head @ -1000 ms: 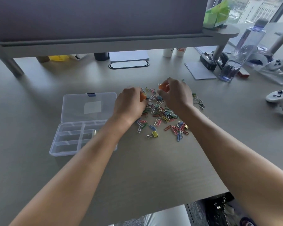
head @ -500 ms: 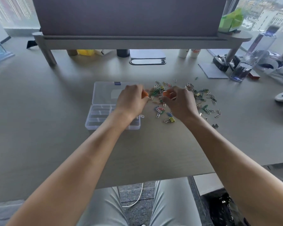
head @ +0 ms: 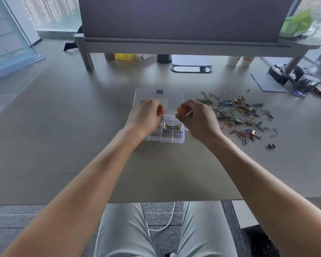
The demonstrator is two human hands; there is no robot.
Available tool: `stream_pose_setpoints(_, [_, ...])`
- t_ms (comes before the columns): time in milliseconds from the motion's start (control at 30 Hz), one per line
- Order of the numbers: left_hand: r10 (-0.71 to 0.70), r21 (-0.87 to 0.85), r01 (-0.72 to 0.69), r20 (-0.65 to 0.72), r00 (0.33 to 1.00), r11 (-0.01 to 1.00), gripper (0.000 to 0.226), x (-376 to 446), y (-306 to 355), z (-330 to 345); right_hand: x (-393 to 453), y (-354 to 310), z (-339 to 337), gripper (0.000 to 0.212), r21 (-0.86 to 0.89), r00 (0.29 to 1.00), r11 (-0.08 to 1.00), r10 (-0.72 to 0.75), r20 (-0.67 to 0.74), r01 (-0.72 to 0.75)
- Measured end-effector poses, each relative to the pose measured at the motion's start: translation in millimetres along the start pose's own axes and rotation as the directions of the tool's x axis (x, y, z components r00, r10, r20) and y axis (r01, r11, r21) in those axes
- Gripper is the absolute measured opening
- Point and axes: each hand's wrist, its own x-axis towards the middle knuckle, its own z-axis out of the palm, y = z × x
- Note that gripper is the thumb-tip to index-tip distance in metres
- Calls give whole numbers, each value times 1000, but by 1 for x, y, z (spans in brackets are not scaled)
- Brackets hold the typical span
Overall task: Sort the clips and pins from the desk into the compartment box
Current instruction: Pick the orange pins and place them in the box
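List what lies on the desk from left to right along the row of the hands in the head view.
Left hand with an orange clip → right hand with another orange clip, both over the clear compartment box → pile of coloured paper clips → lone black clip.

head view looks down, desk [head: 63,145] close.

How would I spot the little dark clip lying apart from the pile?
Find the desk, then the colourful pile of clips right of the clear box. Just past the pile's near right edge lies the dark clip, alone and nearly black, unlike its bright neighbours.
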Motion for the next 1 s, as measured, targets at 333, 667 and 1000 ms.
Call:
stream_pose_setpoints(333, [8,62,-10,30,1000,998,20,5,-11,14,1,4,8,26,-57,997,996,-61,49,64])
stream_pose_setpoints(667, [19,48,-19,5,1000,999,28,-5,-14,18,1,7,7,24,-61,991,991,-112,79,117])
stream_pose_setpoints(1000, [-35,47,37,-52,998,998,36,-29,-13,25,4,-2,8,24,-29,994,997,-62,93,65])
